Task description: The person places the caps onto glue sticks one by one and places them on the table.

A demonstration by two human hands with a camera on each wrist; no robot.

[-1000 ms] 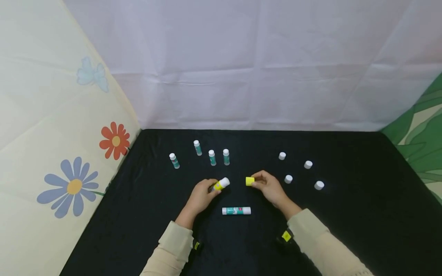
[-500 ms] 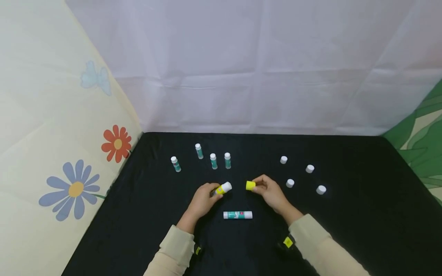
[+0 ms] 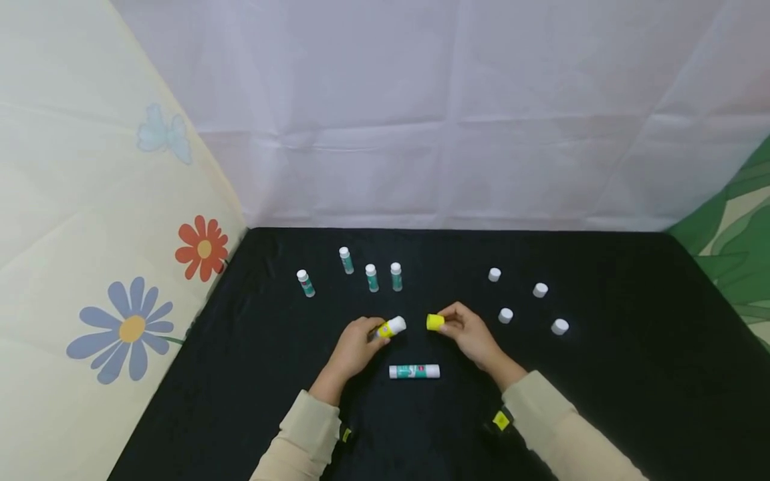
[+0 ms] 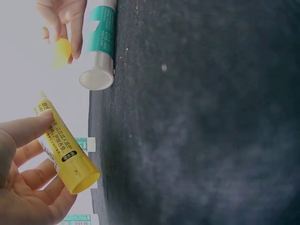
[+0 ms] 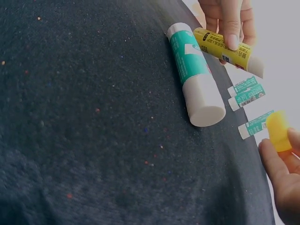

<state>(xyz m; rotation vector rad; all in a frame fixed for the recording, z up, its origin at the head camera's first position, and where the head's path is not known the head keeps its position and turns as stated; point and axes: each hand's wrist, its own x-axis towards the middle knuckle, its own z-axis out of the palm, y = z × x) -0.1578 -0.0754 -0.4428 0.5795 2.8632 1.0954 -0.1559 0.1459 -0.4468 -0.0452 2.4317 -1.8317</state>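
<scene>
My left hand [image 3: 355, 347] grips a yellow glue stick [image 4: 67, 150] round its barrel, tilted with its uncapped white end [image 3: 397, 325] up and to the right. Facing it, my right hand [image 3: 472, 337] pinches a yellow cap [image 3: 435, 323] between thumb and fingers. A short gap separates the cap from the white end. On the black table below them lies a larger green-and-white glue stick [image 3: 414, 371], sideways and touched by neither hand. In the right wrist view, the yellow cap [image 5: 278, 131] is at the right edge, held by the fingertips.
Several small green glue sticks [image 3: 371, 278] with white tops stand at the back left of the black table [image 3: 252, 401]. Several white caps [image 3: 540, 290] sit to the right of my right hand. A white cloth [image 3: 445, 133] hangs behind the table's far edge.
The yellow glue stick and the yellow cap have come slightly closer together. Both hands keep their holds. The head view has shifted a little; the things on the table stay put.
</scene>
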